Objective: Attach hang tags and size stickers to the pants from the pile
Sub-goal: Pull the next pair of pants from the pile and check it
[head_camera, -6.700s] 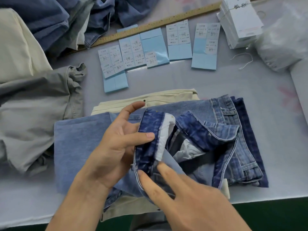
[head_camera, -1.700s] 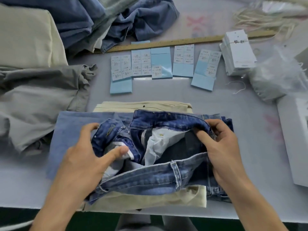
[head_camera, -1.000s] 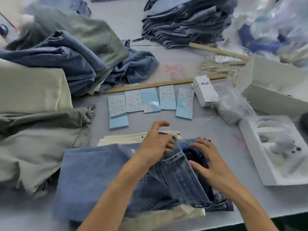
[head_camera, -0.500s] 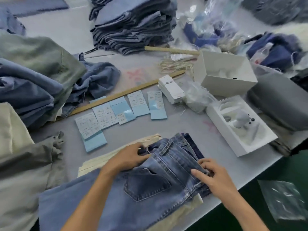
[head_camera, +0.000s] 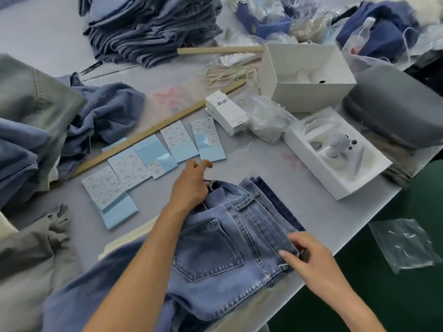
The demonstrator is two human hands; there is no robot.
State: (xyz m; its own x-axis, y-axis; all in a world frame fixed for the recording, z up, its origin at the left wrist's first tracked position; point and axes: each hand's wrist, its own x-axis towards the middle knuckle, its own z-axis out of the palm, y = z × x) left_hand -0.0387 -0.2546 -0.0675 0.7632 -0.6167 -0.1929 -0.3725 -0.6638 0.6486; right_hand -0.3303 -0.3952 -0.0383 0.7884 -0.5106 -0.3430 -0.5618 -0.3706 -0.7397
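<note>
Blue jeans (head_camera: 230, 248) lay folded at the near edge of the grey table (head_camera: 275, 168), back pocket up and waistband toward the far side, on top of a darker denim pair whose edge showed at the right and a cream garment (head_camera: 124, 240) of which only a strip showed at the left. The lower legs ran out of frame at the bottom.

The left hand (head_camera: 191, 185) rested at the far corner of the waistband, its fingers loosely spread and reaching toward the sticker sheets; whether the thumb, tucked behind the hand, pinched any cloth could not be told. The right hand (head_camera: 309, 255) sat at the near right corner of the waistband with thumb and forefinger closed on the denim edge; a small metallic glint beside the fingertips was too blurred to name.

Just beyond the left hand lay a row of pale blue size sticker sheets (head_camera: 153, 159), their print too small to read, set along a wooden ruler (head_camera: 153, 130). A stack of white hang tags (head_camera: 226, 113) stood at the ruler's far end, beside a crumpled clear bag (head_camera: 268, 121) whose contents were unclear. Loose cream strings (head_camera: 227, 73) lay beyond the tags. An open white box (head_camera: 304, 75) and a white tray holding a grey device (head_camera: 338, 146) sat to the right.

A pile of folded dark pants (head_camera: 153, 29) stood at the far side, partly cut off by the top edge, and more garments (head_camera: 36, 121), blurred, were heaped at the left.
</note>
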